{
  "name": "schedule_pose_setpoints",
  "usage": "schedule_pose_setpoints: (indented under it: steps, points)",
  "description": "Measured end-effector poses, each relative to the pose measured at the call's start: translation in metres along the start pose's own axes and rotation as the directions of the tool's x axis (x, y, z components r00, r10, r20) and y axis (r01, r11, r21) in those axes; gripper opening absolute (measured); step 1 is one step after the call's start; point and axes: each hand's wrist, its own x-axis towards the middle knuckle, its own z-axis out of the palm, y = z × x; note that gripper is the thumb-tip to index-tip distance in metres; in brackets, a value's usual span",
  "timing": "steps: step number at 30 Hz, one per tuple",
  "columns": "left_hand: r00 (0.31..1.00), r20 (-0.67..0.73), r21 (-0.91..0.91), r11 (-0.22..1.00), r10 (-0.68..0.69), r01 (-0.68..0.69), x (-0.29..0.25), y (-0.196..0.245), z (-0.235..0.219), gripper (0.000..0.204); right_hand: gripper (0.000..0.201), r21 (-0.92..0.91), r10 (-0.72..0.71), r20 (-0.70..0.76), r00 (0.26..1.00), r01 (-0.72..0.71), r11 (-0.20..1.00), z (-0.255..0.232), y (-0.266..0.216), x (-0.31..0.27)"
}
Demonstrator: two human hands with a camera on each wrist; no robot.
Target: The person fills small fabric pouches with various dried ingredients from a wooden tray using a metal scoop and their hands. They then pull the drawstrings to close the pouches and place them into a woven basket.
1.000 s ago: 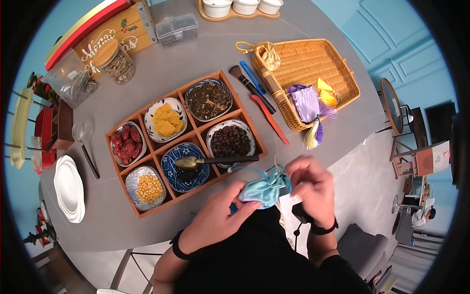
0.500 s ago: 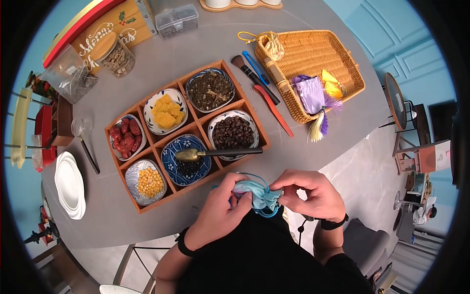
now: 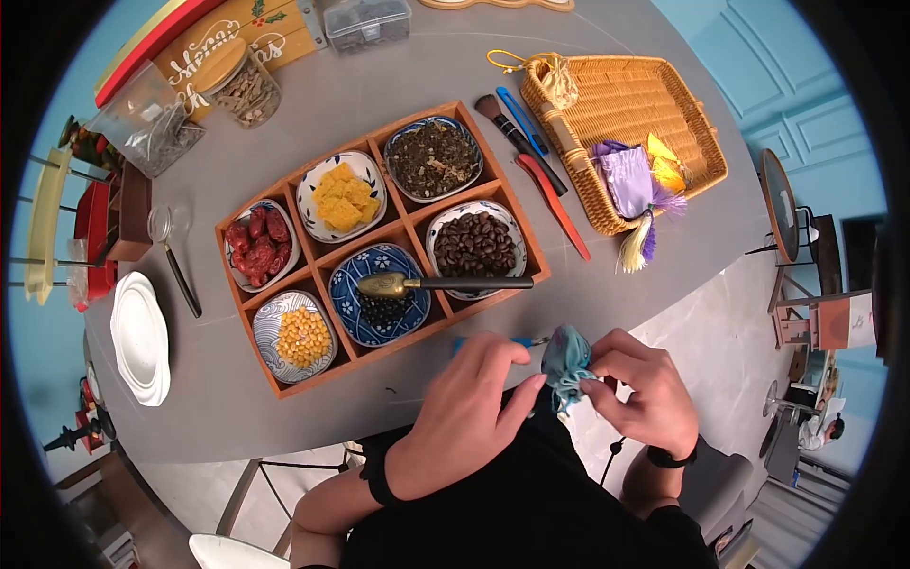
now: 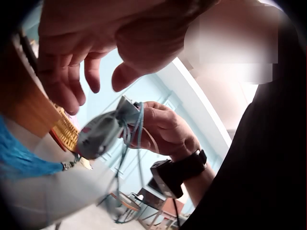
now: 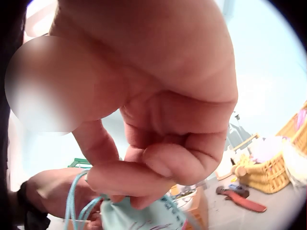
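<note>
A light-blue drawstring pouch [image 3: 567, 360] hangs over the table's front edge, its gathered neck pinched between thumb and fingers of my right hand [image 3: 646, 389]. In the right wrist view the pouch [image 5: 139, 215] shows printing, with blue cords looping beside the right hand [image 5: 158, 96]. My left hand [image 3: 469, 408] is just left of the pouch, fingers apart and bent loosely, holding nothing. The left wrist view has the left hand [image 4: 105, 43] above the pouch [image 4: 100, 134], with a gap between them. A bright blue tassel [image 4: 24, 153] hangs at that view's left.
A wooden divided box [image 3: 398, 226] with several filled dishes lies behind the hands, a spoon [image 3: 455, 283] across it. Red tweezers [image 3: 555, 209], a brush [image 3: 512, 128] and a wicker basket [image 3: 626, 95] are at the right. White dishes [image 3: 140, 337] stand at the left.
My left hand has let go of the pouch and moved slightly away from it. The right hand still pinches the pouch, which has turned more upright and shifted right.
</note>
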Motion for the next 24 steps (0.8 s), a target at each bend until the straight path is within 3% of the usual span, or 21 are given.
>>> schedule_pose_setpoints:
  steps: [1, 3, 9, 11, 15, 18, 21, 22, 24]
  points:
    - [1.0, 0.002, 0.0, 1.0, 0.0, 0.0, 0.002, 0.001, 0.001, 0.03, 0.011, -0.052, 0.009, -0.046, 0.999, -0.012, 0.999, 0.005, -0.002, 0.001]
    - [0.994, 0.107, -0.242, 0.969, -0.03, 0.056, 0.011, 0.004, 0.004, 0.029, 0.01, -0.043, 0.014, -0.019, 1.0, -0.015, 0.999, 0.013, -0.002, 0.006]
    - [0.994, 0.04, -0.263, 0.959, -0.098, 0.105, 0.012, 0.001, 0.013, 0.026, 0.009, 0.021, -0.057, 0.006, 0.998, 0.056, 0.998, 0.022, 0.005, 0.015]
    - [0.989, 0.069, -0.124, 0.983, -0.129, 0.137, 0.016, 0.004, 0.009, 0.028, 0.009, 0.014, -0.019, 0.042, 0.999, 0.019, 1.0, 0.023, 0.0, 0.019]
    - [0.999, 0.043, 0.077, 0.997, -0.017, 0.014, 0.022, -0.008, 0.012, 0.025, 0.01, -0.035, -0.09, -0.027, 0.996, 0.089, 0.995, 0.028, 0.006, 0.018]
    - [0.998, 0.031, 0.015, 0.999, -0.052, 0.051, 0.026, -0.006, 0.012, 0.025, 0.012, -0.086, -0.108, -0.02, 0.994, 0.105, 0.991, 0.02, 0.006, 0.014]
    - [0.997, 0.022, 0.006, 0.998, -0.071, 0.07, 0.026, -0.003, 0.01, 0.023, 0.013, -0.166, -0.028, -0.025, 0.999, 0.023, 0.986, 0.014, 0.007, 0.011]
    - [0.997, 0.027, 0.006, 0.998, -0.07, 0.07, 0.026, -0.003, 0.008, 0.023, 0.012, -0.175, -0.022, -0.067, 0.998, 0.01, 0.985, 0.013, 0.008, 0.012]
    - [0.981, 0.095, -0.178, 0.967, -0.168, 0.183, 0.028, -0.002, 0.006, 0.022, 0.013, -0.189, -0.032, -0.188, 0.982, -0.004, 0.982, 0.018, 0.012, 0.012]
